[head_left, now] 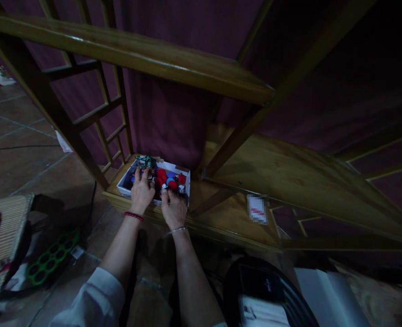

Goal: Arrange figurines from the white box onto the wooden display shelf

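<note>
My left hand and right hand are in the cardboard box on the wooden shelf; whether fingers grasp, I cannot tell. Leaning on its rim could spill red discs.

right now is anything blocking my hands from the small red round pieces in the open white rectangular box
Nothing visible does: the left hand and right hand reach into the open white rectangular box, and the small red round pieces show between them. The long brown wooden rail doesn't cross them.

No legible text (white card blurred).
</note>
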Motion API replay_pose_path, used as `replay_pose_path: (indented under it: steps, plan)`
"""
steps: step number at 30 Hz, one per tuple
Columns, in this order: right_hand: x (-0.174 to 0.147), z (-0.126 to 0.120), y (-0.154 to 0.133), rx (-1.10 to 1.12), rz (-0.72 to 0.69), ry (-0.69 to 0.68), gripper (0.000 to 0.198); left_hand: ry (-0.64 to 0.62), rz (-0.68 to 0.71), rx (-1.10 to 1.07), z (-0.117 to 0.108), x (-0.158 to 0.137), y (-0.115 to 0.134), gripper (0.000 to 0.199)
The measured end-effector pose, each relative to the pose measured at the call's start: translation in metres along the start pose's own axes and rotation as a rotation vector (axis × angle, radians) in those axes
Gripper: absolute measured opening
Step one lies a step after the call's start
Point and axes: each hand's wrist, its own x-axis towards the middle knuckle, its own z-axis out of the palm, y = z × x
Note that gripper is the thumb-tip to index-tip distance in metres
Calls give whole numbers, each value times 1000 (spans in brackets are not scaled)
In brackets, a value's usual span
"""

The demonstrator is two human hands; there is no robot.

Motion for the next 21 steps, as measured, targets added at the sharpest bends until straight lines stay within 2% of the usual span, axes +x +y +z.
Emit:
replay_pose_path:
  steps: [5, 15, 21]
  plan:
    - [1, 0, 1, 59, 32, -28, 42, -8, 27, 12, 4, 1, -4, 46]
    - [2, 5, 11, 119, -16, -25, 28, 44, 119, -24, 8, 4, -9, 41]
    - [4, 4, 12, 135, -18, -33, 27, 139, 90, -97, 6, 5, -10, 34]
